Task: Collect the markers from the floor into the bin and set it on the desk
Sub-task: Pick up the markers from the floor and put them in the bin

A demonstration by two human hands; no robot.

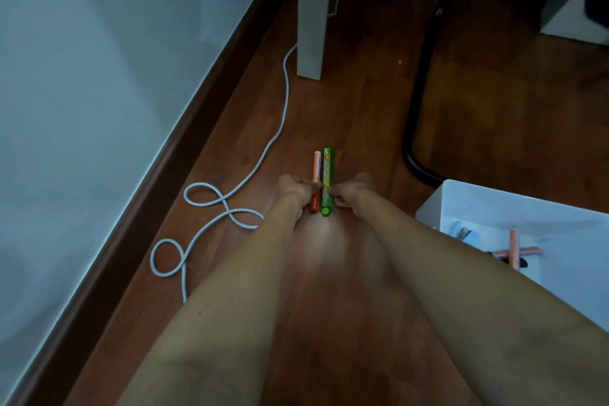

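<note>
Hands: left hand (293, 189) fingers grip pink marker (316, 171); right hand (354, 191) grips green marker (328, 175). Two markers (514, 250) crossed in bin (494, 204).

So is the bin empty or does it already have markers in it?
Not empty. The white bin holds two pink markers lying crossed on its floor, plus a small item in the corner I cannot tell.

Pink marker (316, 171) beside green marker (327, 175)
</note>
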